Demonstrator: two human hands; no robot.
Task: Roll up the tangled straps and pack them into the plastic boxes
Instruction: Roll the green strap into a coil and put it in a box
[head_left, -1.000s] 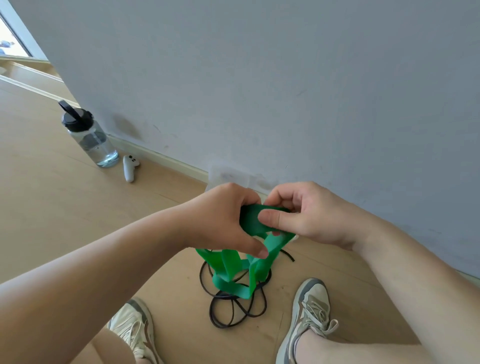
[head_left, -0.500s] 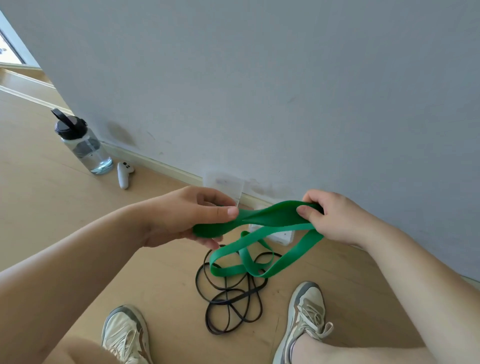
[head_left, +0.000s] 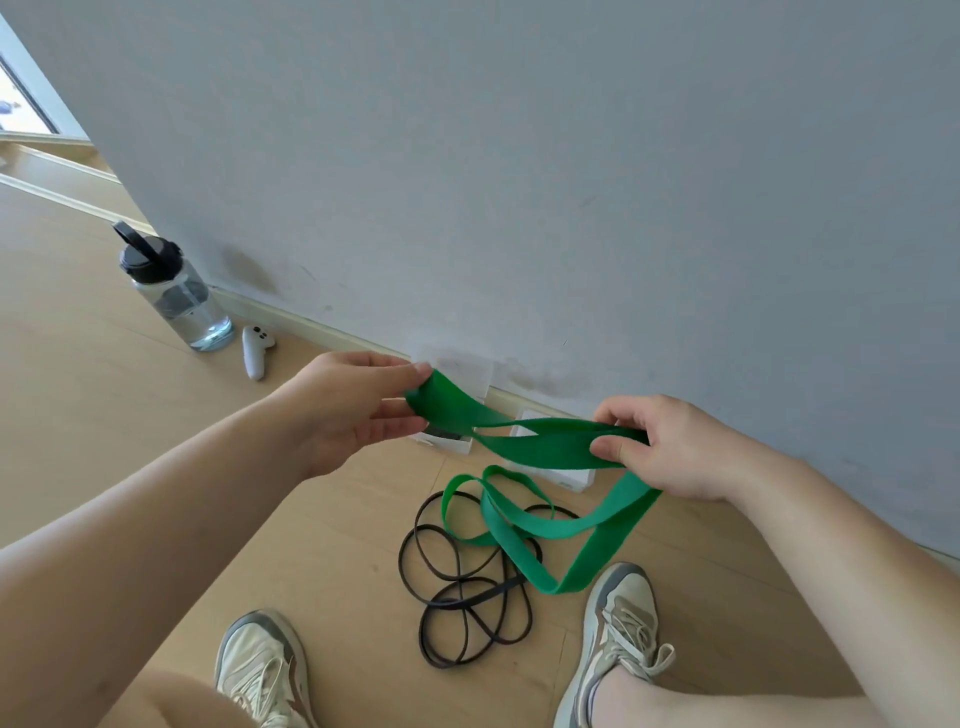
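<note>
**Green strap stretched between two hands above the floor**

At the far left a water bottle (head_left: 176, 296) stands by the wall, with a white controller (head_left: 256, 351) lying just beside it. The left hand (head_left: 353, 410) reaches forward, palm turned inward, and pinches one end of the green strap (head_left: 540, 441) between the thumb on top and the fingers curled beneath. From there the strap runs in the air to the right hand (head_left: 670, 447), which grips it with the thumb pressed on the near face and the fingers curled over the far edge. Below that hand the rest of the strap hangs in loose loops down to the wooden floor (head_left: 130, 441). The loops lie across a tangle of thin black strap (head_left: 462, 597) that lies between two shoes (head_left: 260, 670). Two clear plastic boxes (head_left: 467, 371) stand side by side against the wall, behind the stretched strap. The count is one green strap, one black tangle, two boxes, one bottle and one controller.
</note>
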